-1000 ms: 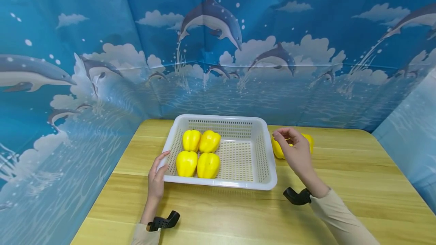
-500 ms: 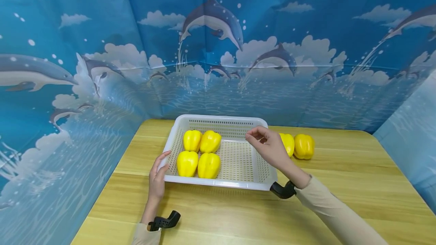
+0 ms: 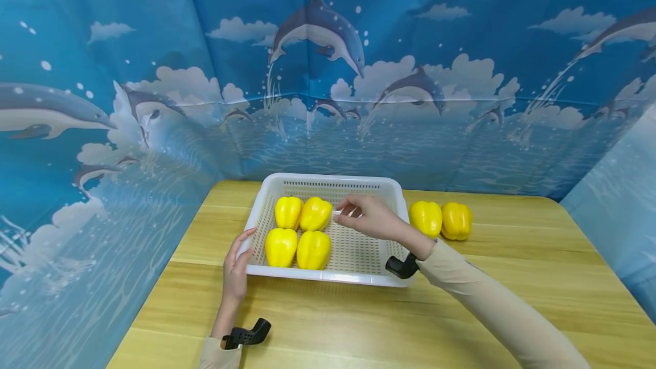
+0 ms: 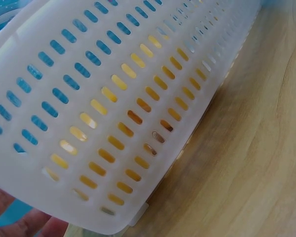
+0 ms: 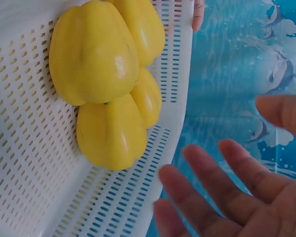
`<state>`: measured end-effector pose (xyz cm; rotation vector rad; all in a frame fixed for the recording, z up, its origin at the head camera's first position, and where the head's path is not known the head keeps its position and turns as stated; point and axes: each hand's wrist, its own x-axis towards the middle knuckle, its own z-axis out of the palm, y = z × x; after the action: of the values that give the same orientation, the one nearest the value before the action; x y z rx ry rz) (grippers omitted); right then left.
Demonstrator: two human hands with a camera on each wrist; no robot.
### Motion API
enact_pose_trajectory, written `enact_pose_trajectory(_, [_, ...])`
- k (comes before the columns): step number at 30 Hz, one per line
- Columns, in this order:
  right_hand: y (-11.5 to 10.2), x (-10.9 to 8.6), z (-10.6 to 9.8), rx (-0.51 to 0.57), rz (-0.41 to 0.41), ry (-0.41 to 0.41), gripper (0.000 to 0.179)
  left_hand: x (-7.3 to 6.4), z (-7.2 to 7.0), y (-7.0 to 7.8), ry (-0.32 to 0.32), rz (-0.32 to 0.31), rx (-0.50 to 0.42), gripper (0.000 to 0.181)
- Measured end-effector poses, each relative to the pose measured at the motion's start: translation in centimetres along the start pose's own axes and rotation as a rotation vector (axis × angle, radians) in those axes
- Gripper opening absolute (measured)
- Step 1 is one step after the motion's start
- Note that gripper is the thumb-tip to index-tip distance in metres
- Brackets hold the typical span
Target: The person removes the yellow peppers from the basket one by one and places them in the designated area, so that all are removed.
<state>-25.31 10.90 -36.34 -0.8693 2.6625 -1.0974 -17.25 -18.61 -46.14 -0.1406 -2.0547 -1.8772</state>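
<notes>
A white slotted plastic basket sits on the table, with several yellow bell peppers grouped in its left half. Fingers of my left hand touch its left rim from outside; in the left wrist view, a few fingertips show beyond the basket's corner. Over the basket's middle is my right hand, fingers loosely bent and holding nothing, just right of the rear peppers. The right wrist view shows its fingers spread apart, with the peppers in the basket beyond.
Two more yellow bell peppers stand side by side on the wooden table, right of the basket. Behind the table hangs a blue dolphin-print curtain, close to the basket's back rim.
My right hand has moved left, from in front of the two peppers on the table to over the basket, carrying nothing. The left hand, basket and peppers have stayed put.
</notes>
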Motion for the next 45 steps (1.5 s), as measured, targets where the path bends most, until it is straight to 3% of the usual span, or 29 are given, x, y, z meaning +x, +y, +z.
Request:
enact_pose_trajectory(10, [0.1,2.7,1.5,-0.092,0.156,-0.305,0.06,-0.1,-0.2,0.1,0.0,-0.029,0.014,0.038])
enact_pose_trajectory(15, [0.0,3.9,2.3,-0.117,0.21,-0.393,0.07,0.3,-0.4,-1.9,-0.005,-0.019,-0.023,0.038])
enact_pose_trajectory(18, [0.1,4.5,2.8,-0.119,0.252,-0.413,0.073,0.5,-0.5,-3.1,0.004,-0.004,-0.033,0.038])
enact_pose_trajectory(23, [0.1,5.2,3.5,-0.161,0.284,-0.433,0.071,0.5,-0.5,-3.5,0.007,0.014,-0.015,0.038])
enact_pose_trajectory(28, [0.1,5.8,4.4,-0.165,0.312,-0.464,0.05,0.3,-0.2,-1.9,0.003,-0.005,-0.01,0.037])
enact_pose_trajectory(33, [0.2,6.1,5.2,-0.139,0.355,-0.479,0.049,0.0,0.1,0.1,-0.002,-0.004,0.022,0.038])
enact_pose_trajectory(45, [0.8,6.3,6.3,-0.064,0.411,-0.531,0.061,0.0,0.0,0.3,-0.008,-0.007,-0.012,0.038])
